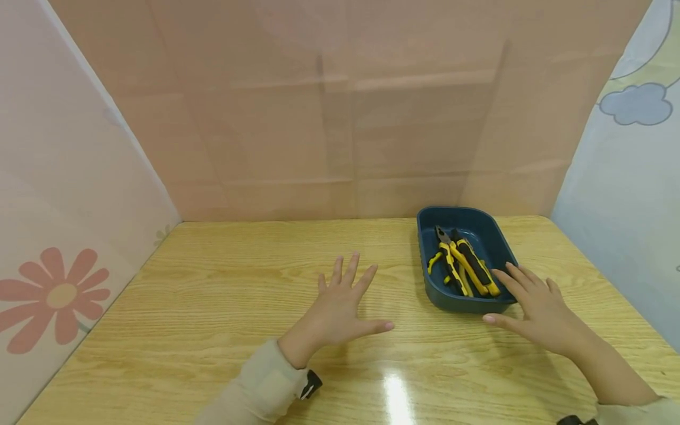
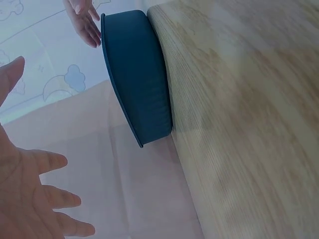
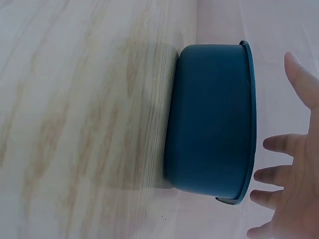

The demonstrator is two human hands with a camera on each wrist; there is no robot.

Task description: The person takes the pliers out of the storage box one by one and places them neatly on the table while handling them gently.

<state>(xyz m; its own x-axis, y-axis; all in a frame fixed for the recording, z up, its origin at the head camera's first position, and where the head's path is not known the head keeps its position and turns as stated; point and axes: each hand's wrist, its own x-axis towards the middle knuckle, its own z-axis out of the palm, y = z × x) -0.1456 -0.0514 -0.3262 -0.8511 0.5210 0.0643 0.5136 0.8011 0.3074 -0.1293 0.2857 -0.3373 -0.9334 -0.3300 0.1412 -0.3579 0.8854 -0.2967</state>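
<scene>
A dark blue plastic bin (image 1: 462, 304) stands at the right of the table, holding several yellow-and-black pliers (image 1: 467, 265). My left hand (image 1: 340, 310) hovers over the wood left of the bin, fingers spread, nothing in it. Beside the bin's near right corner is my right hand (image 1: 542, 313), its fingers extended and holding nothing. In the right wrist view the fingers (image 3: 279, 177) appear just off the rim; whether they touch it I cannot tell. From the left wrist view the bin's outer wall (image 2: 134, 74) hides the pliers.
The light wooden table (image 1: 239, 277) meets a pinkish-brown covered back wall (image 1: 265, 118). Pale panels with a printed flower (image 1: 61, 295) and a cloud (image 1: 636, 105) flank it left and right. Dark straps (image 1: 312, 383) are worn at the wrists.
</scene>
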